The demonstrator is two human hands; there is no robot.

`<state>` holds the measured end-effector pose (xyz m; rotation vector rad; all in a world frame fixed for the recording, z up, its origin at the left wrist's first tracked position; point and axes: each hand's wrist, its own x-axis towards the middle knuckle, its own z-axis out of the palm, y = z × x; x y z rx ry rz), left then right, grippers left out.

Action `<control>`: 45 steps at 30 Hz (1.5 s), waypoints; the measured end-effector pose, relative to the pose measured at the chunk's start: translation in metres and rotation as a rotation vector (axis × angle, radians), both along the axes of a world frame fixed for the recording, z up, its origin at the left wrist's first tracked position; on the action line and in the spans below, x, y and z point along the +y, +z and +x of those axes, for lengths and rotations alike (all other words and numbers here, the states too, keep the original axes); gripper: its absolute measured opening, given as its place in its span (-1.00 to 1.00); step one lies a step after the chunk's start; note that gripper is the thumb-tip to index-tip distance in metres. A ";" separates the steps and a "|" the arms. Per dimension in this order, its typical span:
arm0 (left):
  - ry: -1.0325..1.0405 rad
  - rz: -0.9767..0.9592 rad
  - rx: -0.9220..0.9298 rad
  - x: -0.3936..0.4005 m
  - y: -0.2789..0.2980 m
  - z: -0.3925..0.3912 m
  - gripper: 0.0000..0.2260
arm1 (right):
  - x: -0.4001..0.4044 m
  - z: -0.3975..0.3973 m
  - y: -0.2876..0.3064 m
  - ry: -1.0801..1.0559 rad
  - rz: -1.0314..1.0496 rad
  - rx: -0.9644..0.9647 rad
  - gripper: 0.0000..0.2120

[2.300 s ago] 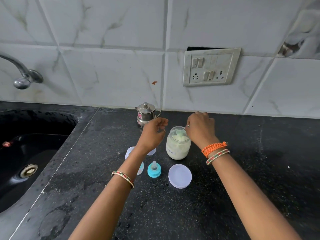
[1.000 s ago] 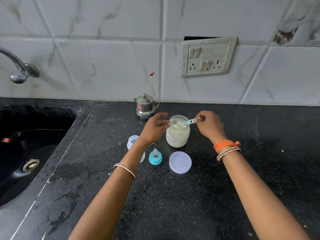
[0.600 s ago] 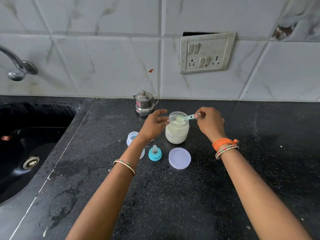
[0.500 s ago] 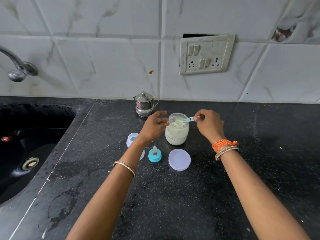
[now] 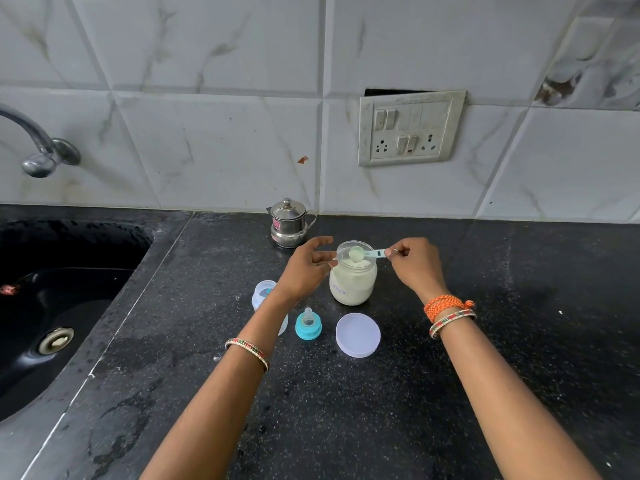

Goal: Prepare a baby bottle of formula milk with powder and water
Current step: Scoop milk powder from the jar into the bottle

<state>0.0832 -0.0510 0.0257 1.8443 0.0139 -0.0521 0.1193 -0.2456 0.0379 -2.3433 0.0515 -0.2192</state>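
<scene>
A clear jar of pale formula powder (image 5: 353, 282) stands open on the black counter. My right hand (image 5: 414, 263) pinches the handle of a small teal scoop (image 5: 363, 253), heaped with powder, level over the jar's mouth. My left hand (image 5: 306, 268) hovers at the jar's left rim, fingers spread, one fingertip near the scoop's bowl. The open baby bottle (image 5: 265, 296) stands left of the jar, partly hidden by my left wrist. Its teal ring with the teat (image 5: 308, 325) sits in front, and the jar's lilac lid (image 5: 357, 335) lies to its right.
A small lidded steel pot (image 5: 289, 223) stands behind the jar by the tiled wall. A black sink (image 5: 52, 306) with a tap (image 5: 38, 150) lies to the left. A switch and socket plate (image 5: 410, 128) is on the wall. The counter (image 5: 346, 410) is damp.
The right hand has lifted the scoop out of the jar, filled with powder, and holds it level over the mouth. The left hand moved from the bottle side to the jar's rim.
</scene>
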 end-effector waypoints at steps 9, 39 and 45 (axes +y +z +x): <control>-0.005 -0.013 0.002 0.003 -0.002 -0.003 -0.54 | 0.002 -0.003 -0.003 -0.010 -0.039 -0.034 -0.90; 0.303 -0.148 -0.094 0.113 -0.054 -0.074 -0.50 | 0.098 -0.051 0.013 0.317 0.242 0.233 -0.88; 0.037 -0.073 0.082 0.107 -0.064 -0.077 -0.38 | 0.102 -0.053 0.011 0.343 0.127 0.185 -0.91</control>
